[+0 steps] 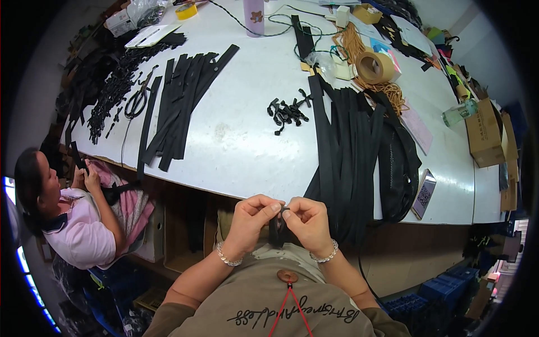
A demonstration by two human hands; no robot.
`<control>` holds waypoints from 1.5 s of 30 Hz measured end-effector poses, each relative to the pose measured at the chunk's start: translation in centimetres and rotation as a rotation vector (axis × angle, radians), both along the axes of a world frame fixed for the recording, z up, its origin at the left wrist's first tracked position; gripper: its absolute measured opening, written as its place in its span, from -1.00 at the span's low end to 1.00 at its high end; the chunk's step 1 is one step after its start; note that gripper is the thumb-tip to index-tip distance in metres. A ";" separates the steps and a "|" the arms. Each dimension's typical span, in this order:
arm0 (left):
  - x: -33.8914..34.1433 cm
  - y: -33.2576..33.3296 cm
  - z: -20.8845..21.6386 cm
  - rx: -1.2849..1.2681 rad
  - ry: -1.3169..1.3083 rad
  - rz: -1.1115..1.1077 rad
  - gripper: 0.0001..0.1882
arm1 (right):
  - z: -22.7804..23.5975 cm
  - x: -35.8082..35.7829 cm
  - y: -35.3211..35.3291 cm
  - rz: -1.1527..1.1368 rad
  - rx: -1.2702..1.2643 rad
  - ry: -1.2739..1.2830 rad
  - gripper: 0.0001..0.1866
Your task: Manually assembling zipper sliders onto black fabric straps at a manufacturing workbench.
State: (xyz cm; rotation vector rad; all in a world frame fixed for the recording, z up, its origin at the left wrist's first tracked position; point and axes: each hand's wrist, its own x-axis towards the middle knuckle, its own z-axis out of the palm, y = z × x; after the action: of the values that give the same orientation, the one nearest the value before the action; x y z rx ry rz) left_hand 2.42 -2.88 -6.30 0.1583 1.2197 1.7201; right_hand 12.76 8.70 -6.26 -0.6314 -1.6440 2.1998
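Note:
My left hand (pixel 252 222) and my right hand (pixel 310 223) are close together in front of my body, just below the table's front edge. Thumb and forefinger of each pinch the top of a black fabric strip (pixel 275 231), which hangs down between them; whatever small part lies under the fingertips is hidden. To the right of my hands, many long black strips (pixel 351 151) drape over the table edge. A small heap of black pieces with short tabs (pixel 287 113) lies on the white tabletop (pixel 241 140) ahead.
On the left, a co-worker (pixel 78 208) holds a black strip. Nearby lie more black strips (pixel 182 106), scissors (pixel 137 101) and a pile of small black pieces (pixel 109 90). A black bag (pixel 397 163), phone (pixel 424 194), tape roll (pixel 375 68) and bottle (pixel 459 112) are right.

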 end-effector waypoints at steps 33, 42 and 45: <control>0.4 0.8 -0.3 0.044 0.007 0.187 -0.88 | 0.2 -0.3 -1.7 -0.079 -0.268 -0.017 -0.86; 0.6 0.6 -0.5 0.042 -0.039 0.171 -0.89 | -0.1 -0.5 -1.7 -0.076 -0.332 -0.014 -0.80; 0.6 0.7 -0.5 0.087 -0.084 0.109 -0.89 | -0.5 -0.7 -1.9 -0.122 -0.292 0.024 -0.79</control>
State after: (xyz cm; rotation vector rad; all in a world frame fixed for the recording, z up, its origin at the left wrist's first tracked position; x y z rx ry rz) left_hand 3.00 -2.14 -6.85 0.0714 1.1104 1.8571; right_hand 12.06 6.84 -6.72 -0.7558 -1.2462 2.3649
